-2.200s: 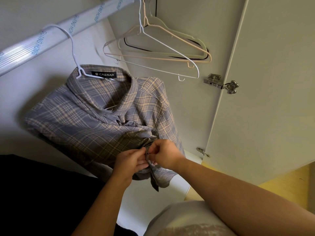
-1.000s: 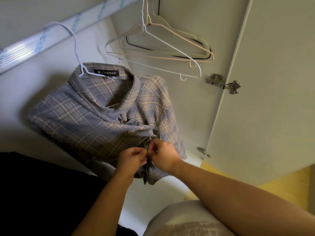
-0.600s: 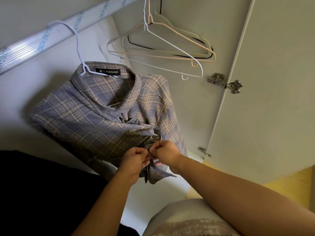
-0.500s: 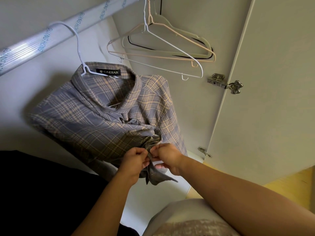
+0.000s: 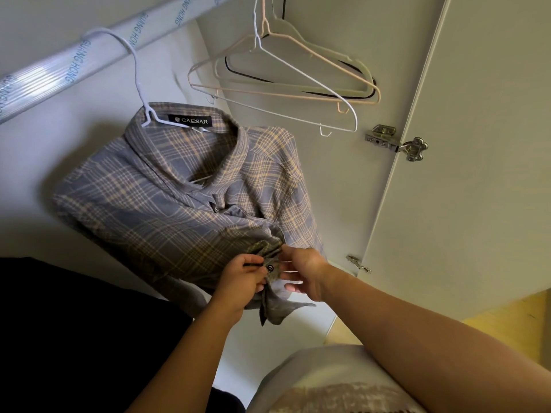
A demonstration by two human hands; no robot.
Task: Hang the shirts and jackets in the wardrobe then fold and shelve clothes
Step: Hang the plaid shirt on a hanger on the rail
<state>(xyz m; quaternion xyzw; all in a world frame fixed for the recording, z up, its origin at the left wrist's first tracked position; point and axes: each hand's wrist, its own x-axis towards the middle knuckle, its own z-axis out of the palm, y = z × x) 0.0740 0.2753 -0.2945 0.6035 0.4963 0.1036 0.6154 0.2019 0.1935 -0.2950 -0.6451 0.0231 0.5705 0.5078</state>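
The plaid shirt [image 5: 179, 210] hangs on a white wire hanger [image 5: 137, 76] from the wardrobe rail [image 5: 59, 70], left of the empty hangers [image 5: 283, 84]. The left hand [image 5: 241, 278] still pinches the shirt's front edge beside a dark button [image 5: 270, 267]. Half a second ago the button was hidden. The right hand [image 5: 304, 272] has let go since then. Its fingers are spread and seem only to brush the cloth.

Bare hangers [image 5: 283, 93] crowd rail [image 5: 59, 70] right of shirt [image 5: 167, 210].
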